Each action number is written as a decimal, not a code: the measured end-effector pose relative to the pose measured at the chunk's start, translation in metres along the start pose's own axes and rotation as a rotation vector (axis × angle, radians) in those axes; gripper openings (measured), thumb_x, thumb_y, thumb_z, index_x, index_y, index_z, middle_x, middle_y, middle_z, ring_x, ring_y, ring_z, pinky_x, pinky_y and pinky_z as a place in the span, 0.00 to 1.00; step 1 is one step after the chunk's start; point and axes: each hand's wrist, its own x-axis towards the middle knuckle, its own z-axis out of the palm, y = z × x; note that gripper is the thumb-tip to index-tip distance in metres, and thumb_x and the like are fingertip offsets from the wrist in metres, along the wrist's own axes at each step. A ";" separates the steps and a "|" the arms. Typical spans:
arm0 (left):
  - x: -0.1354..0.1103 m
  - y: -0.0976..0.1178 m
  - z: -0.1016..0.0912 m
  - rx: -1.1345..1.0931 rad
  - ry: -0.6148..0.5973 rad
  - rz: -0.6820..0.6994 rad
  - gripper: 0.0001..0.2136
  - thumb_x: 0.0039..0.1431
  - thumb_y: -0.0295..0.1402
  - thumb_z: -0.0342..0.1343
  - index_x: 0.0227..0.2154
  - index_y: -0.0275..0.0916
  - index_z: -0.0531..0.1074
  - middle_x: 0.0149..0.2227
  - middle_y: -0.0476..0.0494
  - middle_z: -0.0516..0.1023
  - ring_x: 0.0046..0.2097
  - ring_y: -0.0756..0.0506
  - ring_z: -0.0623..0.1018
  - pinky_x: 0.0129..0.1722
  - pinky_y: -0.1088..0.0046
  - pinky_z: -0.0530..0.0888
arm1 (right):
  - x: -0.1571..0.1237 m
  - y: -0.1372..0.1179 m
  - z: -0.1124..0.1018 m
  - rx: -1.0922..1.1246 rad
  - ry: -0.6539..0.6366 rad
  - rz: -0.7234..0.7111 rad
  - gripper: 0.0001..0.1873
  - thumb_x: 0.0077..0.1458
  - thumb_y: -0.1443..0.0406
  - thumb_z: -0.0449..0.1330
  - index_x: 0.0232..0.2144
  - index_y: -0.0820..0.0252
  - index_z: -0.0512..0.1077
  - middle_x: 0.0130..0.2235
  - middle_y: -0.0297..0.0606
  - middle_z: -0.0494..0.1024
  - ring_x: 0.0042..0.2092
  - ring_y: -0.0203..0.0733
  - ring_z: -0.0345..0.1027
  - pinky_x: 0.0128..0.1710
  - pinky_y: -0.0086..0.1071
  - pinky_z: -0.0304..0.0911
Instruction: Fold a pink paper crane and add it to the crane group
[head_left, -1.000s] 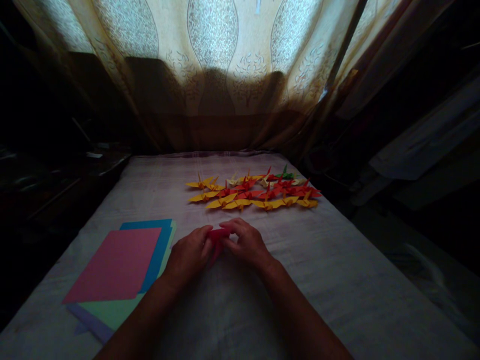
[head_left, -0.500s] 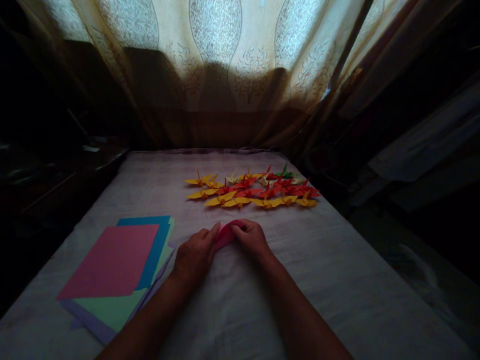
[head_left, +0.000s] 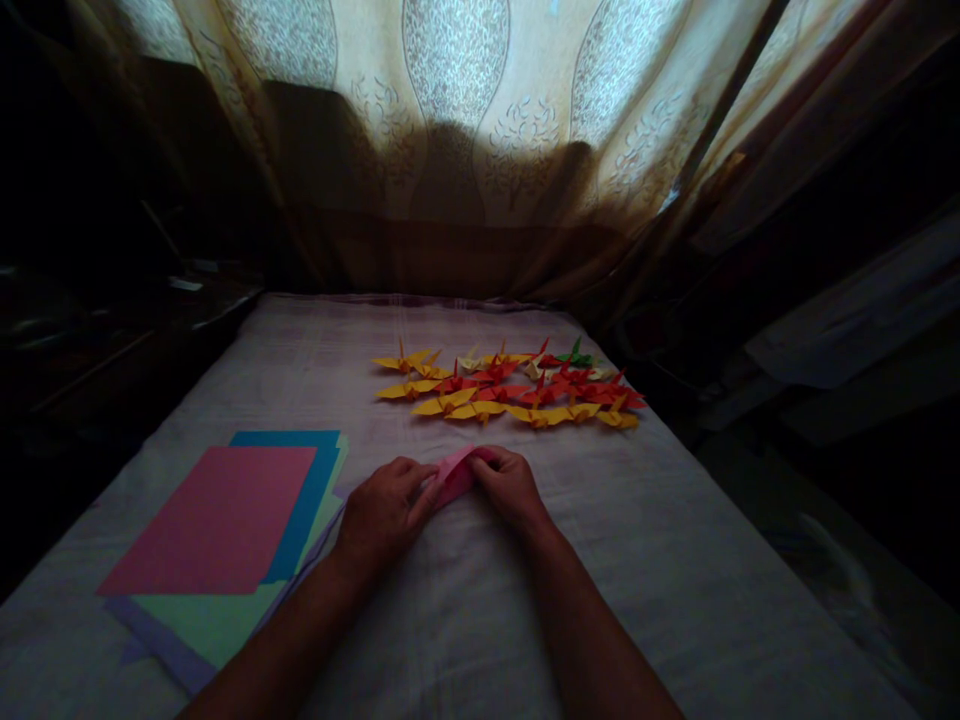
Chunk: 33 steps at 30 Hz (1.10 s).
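Between my two hands is a small folded piece of pink paper (head_left: 456,478), low over the cloth in the middle of the head view. My left hand (head_left: 388,505) pinches its left end with thumb and fingers. At the opposite end, my right hand (head_left: 510,487) grips the paper's upper right edge, thumb on the near side. Part of the paper is hidden behind the fingers. Just beyond the hands stand rows of folded paper cranes, among them yellow cranes (head_left: 480,409), red cranes (head_left: 570,385) and a green crane (head_left: 576,354).
Left of my left arm lies a stack of paper: a pink sheet (head_left: 217,520) on top, a blue sheet (head_left: 319,480) under it, then pale green and purple ones. A pale checked cloth (head_left: 315,350) covers the surface. A patterned curtain (head_left: 450,200) hangs behind.
The pink paper now shows a lighter, more open face between my hands. My left fingers have shifted slightly on it. The whole view has moved a little.
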 end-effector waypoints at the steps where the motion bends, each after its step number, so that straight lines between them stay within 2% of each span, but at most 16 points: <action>1: 0.005 0.001 0.000 -0.003 0.017 -0.015 0.15 0.66 0.39 0.47 0.44 0.43 0.78 0.41 0.43 0.79 0.43 0.44 0.77 0.42 0.70 0.70 | 0.000 0.000 0.000 0.001 0.000 0.002 0.14 0.45 0.56 0.58 0.26 0.58 0.77 0.26 0.33 0.78 0.29 0.39 0.68 0.32 0.29 0.63; 3: 0.015 0.002 0.001 -0.009 0.049 -0.068 0.13 0.65 0.38 0.49 0.40 0.41 0.79 0.40 0.43 0.79 0.42 0.44 0.77 0.42 0.70 0.70 | -0.001 -0.001 0.000 0.001 -0.002 0.004 0.13 0.46 0.56 0.58 0.26 0.58 0.77 0.26 0.33 0.78 0.29 0.39 0.68 0.32 0.30 0.63; 5: 0.025 0.004 0.004 -0.041 0.055 -0.117 0.12 0.64 0.37 0.51 0.40 0.41 0.78 0.41 0.43 0.80 0.42 0.44 0.78 0.41 0.70 0.70 | 0.000 -0.001 0.000 -0.001 -0.005 0.007 0.12 0.46 0.57 0.58 0.25 0.58 0.77 0.26 0.32 0.77 0.30 0.39 0.68 0.32 0.29 0.63; 9: 0.035 0.004 0.013 -0.120 -0.003 -0.125 0.11 0.62 0.37 0.53 0.41 0.43 0.79 0.41 0.45 0.80 0.42 0.44 0.78 0.40 0.71 0.70 | 0.002 0.002 -0.002 0.009 -0.005 0.024 0.12 0.45 0.58 0.58 0.24 0.59 0.77 0.25 0.32 0.76 0.29 0.38 0.68 0.31 0.29 0.63; 13: 0.033 0.002 0.020 -0.151 -0.019 -0.098 0.11 0.62 0.38 0.53 0.39 0.42 0.79 0.39 0.45 0.80 0.40 0.45 0.78 0.39 0.72 0.70 | 0.004 0.001 -0.007 0.093 -0.048 0.123 0.14 0.43 0.57 0.59 0.30 0.59 0.77 0.26 0.32 0.77 0.27 0.37 0.68 0.28 0.28 0.64; 17: 0.031 0.000 0.022 -0.133 -0.009 -0.085 0.11 0.62 0.39 0.53 0.40 0.42 0.78 0.38 0.45 0.80 0.40 0.44 0.77 0.39 0.71 0.70 | 0.005 -0.006 -0.014 0.230 -0.065 0.221 0.16 0.40 0.56 0.64 0.32 0.59 0.77 0.28 0.31 0.77 0.29 0.36 0.69 0.29 0.28 0.67; 23: 0.029 0.002 0.025 -0.087 0.012 -0.073 0.08 0.61 0.35 0.56 0.38 0.42 0.78 0.37 0.46 0.80 0.41 0.44 0.77 0.41 0.70 0.69 | 0.004 -0.010 -0.015 0.318 -0.054 0.224 0.15 0.38 0.56 0.68 0.26 0.60 0.75 0.24 0.29 0.74 0.25 0.32 0.65 0.26 0.26 0.64; 25: 0.029 0.002 0.025 -0.083 0.025 -0.076 0.07 0.61 0.35 0.56 0.38 0.41 0.78 0.37 0.45 0.81 0.41 0.44 0.77 0.41 0.70 0.69 | 0.004 -0.011 -0.017 0.362 -0.070 0.226 0.15 0.36 0.57 0.70 0.27 0.60 0.76 0.25 0.29 0.75 0.26 0.32 0.66 0.27 0.25 0.64; 29: 0.029 0.003 0.026 -0.081 0.038 -0.088 0.07 0.61 0.35 0.56 0.38 0.41 0.78 0.37 0.45 0.81 0.40 0.44 0.77 0.40 0.70 0.69 | 0.005 -0.010 -0.024 0.445 -0.083 0.268 0.24 0.33 0.56 0.72 0.35 0.58 0.78 0.32 0.33 0.80 0.30 0.34 0.71 0.29 0.26 0.66; 33: 0.029 0.003 0.027 -0.075 0.056 -0.089 0.07 0.62 0.34 0.57 0.40 0.42 0.78 0.37 0.46 0.81 0.40 0.45 0.77 0.40 0.71 0.68 | 0.006 -0.008 -0.024 0.379 0.011 0.235 0.25 0.34 0.50 0.71 0.33 0.60 0.79 0.29 0.37 0.80 0.28 0.36 0.71 0.26 0.26 0.63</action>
